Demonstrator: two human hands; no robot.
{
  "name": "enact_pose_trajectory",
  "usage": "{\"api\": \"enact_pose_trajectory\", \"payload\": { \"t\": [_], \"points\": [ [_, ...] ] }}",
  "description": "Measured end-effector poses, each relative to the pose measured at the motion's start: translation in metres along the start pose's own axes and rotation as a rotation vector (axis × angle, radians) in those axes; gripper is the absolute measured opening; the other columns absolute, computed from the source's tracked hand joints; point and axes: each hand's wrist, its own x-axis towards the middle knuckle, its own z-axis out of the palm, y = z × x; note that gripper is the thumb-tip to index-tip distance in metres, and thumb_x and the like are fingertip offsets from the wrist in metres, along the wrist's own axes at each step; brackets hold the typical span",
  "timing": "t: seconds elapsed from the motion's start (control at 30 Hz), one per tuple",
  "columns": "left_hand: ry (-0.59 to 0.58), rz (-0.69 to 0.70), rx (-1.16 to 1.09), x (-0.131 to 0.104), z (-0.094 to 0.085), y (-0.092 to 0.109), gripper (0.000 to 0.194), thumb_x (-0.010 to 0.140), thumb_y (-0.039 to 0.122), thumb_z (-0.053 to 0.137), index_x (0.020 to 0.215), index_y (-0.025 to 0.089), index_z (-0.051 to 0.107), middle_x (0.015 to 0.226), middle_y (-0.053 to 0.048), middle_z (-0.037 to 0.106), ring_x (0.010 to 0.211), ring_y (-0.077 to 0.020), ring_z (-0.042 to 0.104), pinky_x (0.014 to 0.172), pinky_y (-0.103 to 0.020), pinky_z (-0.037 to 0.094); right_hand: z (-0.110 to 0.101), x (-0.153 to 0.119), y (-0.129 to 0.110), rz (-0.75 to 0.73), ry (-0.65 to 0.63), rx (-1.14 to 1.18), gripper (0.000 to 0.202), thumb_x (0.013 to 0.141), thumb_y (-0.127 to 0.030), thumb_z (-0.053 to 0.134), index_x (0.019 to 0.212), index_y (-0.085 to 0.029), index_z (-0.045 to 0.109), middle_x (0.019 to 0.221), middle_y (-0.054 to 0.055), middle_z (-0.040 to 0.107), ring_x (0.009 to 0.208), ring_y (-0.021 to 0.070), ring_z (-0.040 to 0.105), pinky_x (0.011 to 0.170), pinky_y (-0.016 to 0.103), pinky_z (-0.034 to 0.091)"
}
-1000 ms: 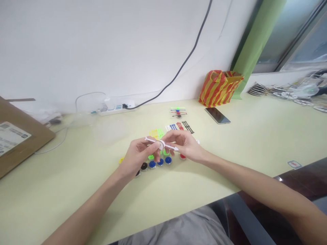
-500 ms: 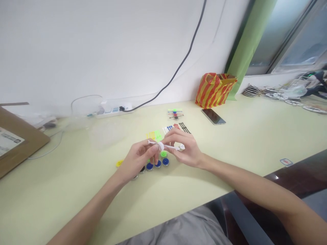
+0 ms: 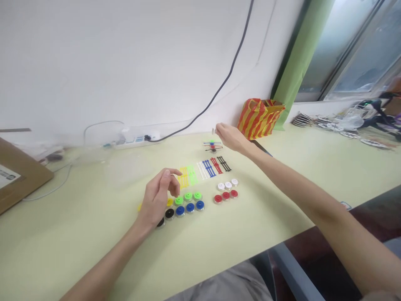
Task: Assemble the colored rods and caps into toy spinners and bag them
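**Placing the white piece on the far stack**

My left hand (image 3: 158, 200) hovers loosely curled and empty over the coloured discs (image 3: 184, 203). Right of it lie the pin rows (image 3: 205, 169) and the white discs (image 3: 227, 184). My right hand (image 3: 228, 137) is pinched on a small white piece (image 3: 213, 131) just beside the assembled spinners (image 3: 213, 145). Advice: lower it level and let go gently, so the stack stays square. The piece is largely hidden by my fingers; its shape is unclear.

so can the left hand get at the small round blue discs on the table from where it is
Probably yes. The left hand hovers open just left of the row of small round blue discs on the pale yellow-green table, with nothing between them. The right hand is off by the wall.
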Motion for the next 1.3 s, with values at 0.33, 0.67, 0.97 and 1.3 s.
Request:
{"api": "enact_pose_trajectory", "payload": {
  "t": [0.33,0.67,0.97,1.3],
  "points": [
    [-0.007,-0.008,0.08,-0.006,0.001,-0.001,0.042,0.106,0.051,0.034,0.1,0.019,0.061,0.064,0.002,0.055,0.062,-0.0151,0.053,0.064,-0.029,0.045,0.081,0.093,0.075,0.097,-0.437,-0.109,0.034,0.099,-0.036,0.062,0.127,-0.016,0.061,0.128,0.011,0.063,0.109,0.023,0.065,0.093,0.044,0.057],
    [0.1,0.025,0.089,-0.012,0.006,0.002,0.04,0.105,0.043,0.034,0.093,0.02,0.064,0.059,0.003,0.051,0.056,-0.0146,0.051,0.059,-0.029,0.043,0.109,0.122,0.088,0.057,-0.578,-0.021,0.03,0.099,-0.034,0.062,0.122,-0.016,0.064,0.121,0.01,0.067,0.105,0.0211,0.066,0.091,0.04,0.057],
    [0.256,0.115,0.135,-0.011,0.005,0.007,0.038,0.105,0.041,0.037,0.088,0.022,0.065,0.054,0.004,0.052,0.055,-0.0142,0.051,0.06,-0.03,0.041,0.099,0.114,0.081,0.059,-0.494,0.059,0.019,0.088,-0.015,0.065,0.104,-0.017,0.076,0.103,0.007,0.077,0.091,0.0165,0.069,0.079,0.022,0.048],
    [0.161,0.159,0.393,0.003,-0.016,-0.008,0.033,0.104,0.04,0.034,0.103,0.021,0.062,0.063,0.002,0.057,0.059,-0.0152,0.055,0.062,-0.027,0.046,0.034,0.065,0.045,0.01,-0.311,0.188,0.033,0.093,-0.01,0.051,0.12,-0.014,0.07,0.118,0.014,0.071,0.102,0.0217,0.065,0.092,0.03,0.048]
  ]
}}
